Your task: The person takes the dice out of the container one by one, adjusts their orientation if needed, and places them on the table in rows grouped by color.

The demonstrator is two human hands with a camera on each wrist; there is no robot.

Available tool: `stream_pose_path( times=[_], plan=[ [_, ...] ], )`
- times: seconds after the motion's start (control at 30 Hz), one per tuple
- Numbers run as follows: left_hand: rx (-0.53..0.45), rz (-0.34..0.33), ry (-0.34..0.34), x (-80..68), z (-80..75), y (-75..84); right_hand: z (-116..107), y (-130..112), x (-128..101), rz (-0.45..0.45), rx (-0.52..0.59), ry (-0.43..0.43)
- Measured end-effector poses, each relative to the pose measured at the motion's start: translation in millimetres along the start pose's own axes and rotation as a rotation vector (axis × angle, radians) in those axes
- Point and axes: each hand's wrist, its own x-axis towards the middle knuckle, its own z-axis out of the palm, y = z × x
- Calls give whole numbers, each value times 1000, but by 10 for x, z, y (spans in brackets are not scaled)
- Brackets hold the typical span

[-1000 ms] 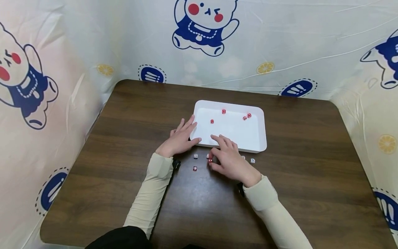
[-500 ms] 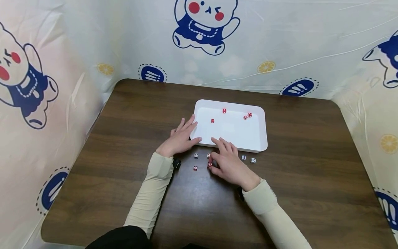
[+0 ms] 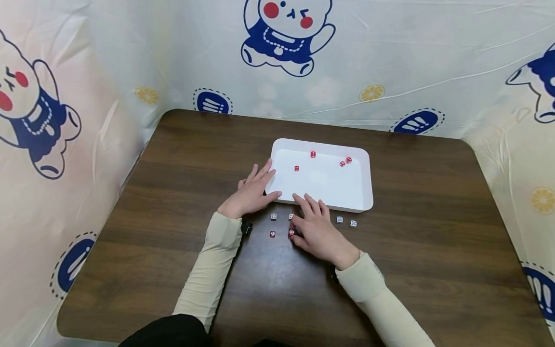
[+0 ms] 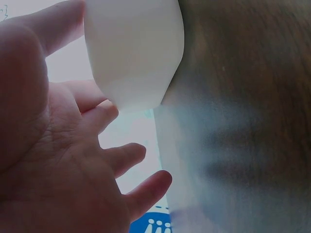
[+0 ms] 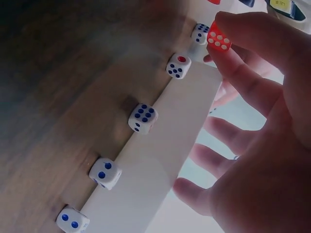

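Note:
In the head view my right hand (image 3: pixel 323 236) pinches a red die (image 5: pixel 219 38) between thumb and index finger, its other fingers stretched toward the tray. The pinched die is low over the table, level with another red die (image 3: pixel 272 234) to its left. White dice with blue pips form a row along the tray's front wall; one white die (image 5: pixel 144 118) shows six. My left hand (image 3: pixel 247 197) rests with spread, straight fingers at the left front corner of the white tray (image 3: pixel 325 180); thumb and index finger touch its wall.
Several red dice lie inside the tray, one red die (image 3: pixel 313 154) near its back wall. Two white dice stand right of my right hand, the outermost white die (image 3: pixel 353 223) near the tray's right corner. A printed curtain (image 3: pixel 303 96) surrounds the brown table (image 3: pixel 433 217).
My right hand has drawn the pinched red die slightly toward me, away from the white row, uncovering a white die on the right. The left hand has stayed in place.

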Motion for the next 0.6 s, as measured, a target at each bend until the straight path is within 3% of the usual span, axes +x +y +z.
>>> stream_pose_path(
  times=[0.6],
  plan=[
    [6,-11,-1,8,7,4,75,-7,-12,5,-61,17]
  ],
)
